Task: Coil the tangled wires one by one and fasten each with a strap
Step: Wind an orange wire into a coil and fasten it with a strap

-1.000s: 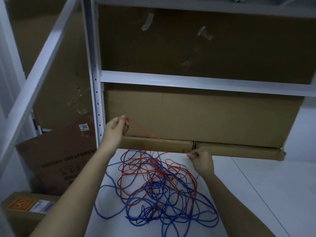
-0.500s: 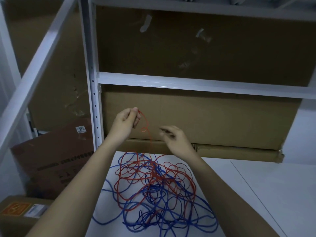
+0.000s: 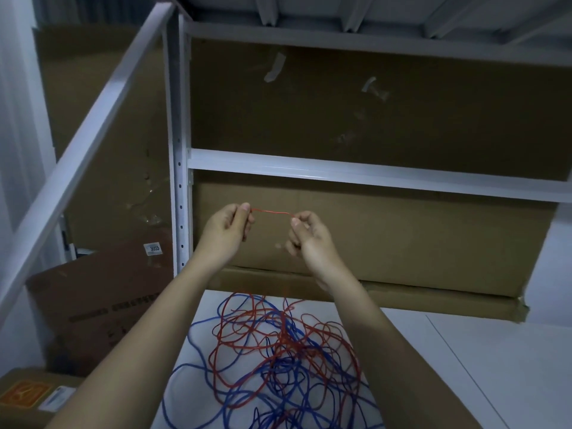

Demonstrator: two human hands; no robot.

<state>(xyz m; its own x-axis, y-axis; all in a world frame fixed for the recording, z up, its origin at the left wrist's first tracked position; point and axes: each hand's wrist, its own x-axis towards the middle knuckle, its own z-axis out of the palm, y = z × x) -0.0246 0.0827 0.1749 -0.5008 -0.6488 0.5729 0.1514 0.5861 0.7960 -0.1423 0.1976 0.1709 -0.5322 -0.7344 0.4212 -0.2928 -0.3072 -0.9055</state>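
Two cardboard boxes sit at the far left, a flat one with a small label point(image 3: 153, 248) leaning beside the white rack post point(image 3: 179, 168) and a lower one with an orange sticker point(image 3: 26, 394) in the corner. Moving right, the left hand point(image 3: 227, 233) is raised above the bench point(image 3: 483, 366), thumb and fingers pinched on one end of the red wire point(image 3: 272, 212), which runs as a short, nearly level span to the right hand point(image 3: 306, 239), whose fingertips also pinch it. From there the strand seems to drop toward the pile, though it is too thin and dim to trace. Below and between the forearms, the tangle point(image 3: 278, 360) of red and blue wire point(image 3: 198, 345) lies loose on the white bench top, loops crossing one another, with the blue spreading furthest left. Behind the hands, large brown cartons point(image 3: 387, 243) fill the rack shelves. Judging by this, the task is at its very start: one red end has been found and lifted, nothing is coiled, no strap can be seen, and both colours remain to be separated, wound and fastened.
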